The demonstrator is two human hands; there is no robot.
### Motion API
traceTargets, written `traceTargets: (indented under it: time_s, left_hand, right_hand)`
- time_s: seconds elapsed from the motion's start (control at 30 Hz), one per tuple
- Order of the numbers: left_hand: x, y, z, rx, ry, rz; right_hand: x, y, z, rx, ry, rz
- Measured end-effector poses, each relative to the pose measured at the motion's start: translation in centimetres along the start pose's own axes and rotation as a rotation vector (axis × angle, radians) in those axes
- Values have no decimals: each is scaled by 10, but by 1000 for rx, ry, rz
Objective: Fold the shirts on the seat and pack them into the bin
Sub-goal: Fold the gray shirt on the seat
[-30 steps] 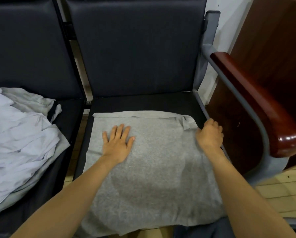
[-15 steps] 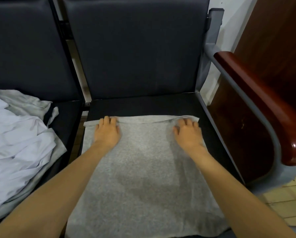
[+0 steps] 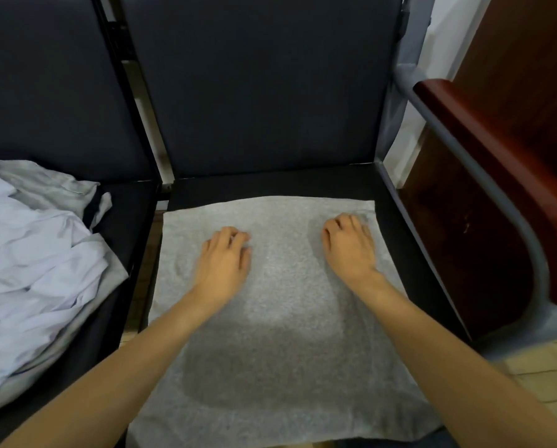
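A grey shirt lies spread flat on the dark seat in front of me, folded into a rough rectangle. My left hand rests palm down on its far left part, fingertips bent lightly onto the cloth. My right hand lies the same way on the far right part, near the shirt's right edge. Neither hand lifts any fabric. A crumpled pile of white and pale grey shirts sits on the neighbouring seat to the left. No bin is in view.
A grey metal frame with a glossy brown wooden armrest closes the seat's right side. The dark backrest stands behind. A gap with a metal bar separates the two seats. Tiled floor shows at the lower right.
Both hands have slid back from the shirt's far edge toward me. The far edge now lies flat and smooth; the folded strip seen earlier is no longer visible.
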State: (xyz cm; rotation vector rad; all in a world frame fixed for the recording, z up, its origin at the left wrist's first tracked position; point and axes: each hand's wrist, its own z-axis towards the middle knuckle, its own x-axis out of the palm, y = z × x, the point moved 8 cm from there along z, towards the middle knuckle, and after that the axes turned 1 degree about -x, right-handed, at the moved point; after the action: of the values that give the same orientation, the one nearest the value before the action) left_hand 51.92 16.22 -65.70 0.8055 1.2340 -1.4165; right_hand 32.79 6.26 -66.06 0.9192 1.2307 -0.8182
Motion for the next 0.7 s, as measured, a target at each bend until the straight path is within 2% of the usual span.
traceTargets:
  time_s: [0.13,0.23,0.3,0.4,0.47,0.57,0.63,0.7]
  left_hand:
    - [21,7,-30,-186,269,83]
    - [34,15,-32,-258,413,84]
    - [37,14,-26,-249,450,82]
    - [39,17,-11,-211,467,117]
    - [42,23,3,-194,496,117]
    - [44,24,21,-204,555,15]
    - [31,14,23,-219,467,-99]
    - [4,-1,11,-196,299,-139]
  right_hand:
    - [9,-25,9,190,175,-23]
    - [14,-44,23,307,328,52]
    - [3,-42,29,323,303,94]
    - [-17,-3,11,108,192,35]
    - [-11,19,-25,28,272,21]
    - [8,27,-75,21,410,-16]
    - [18,24,-87,30,462,-37]
    - [24,23,-87,29,464,-66]
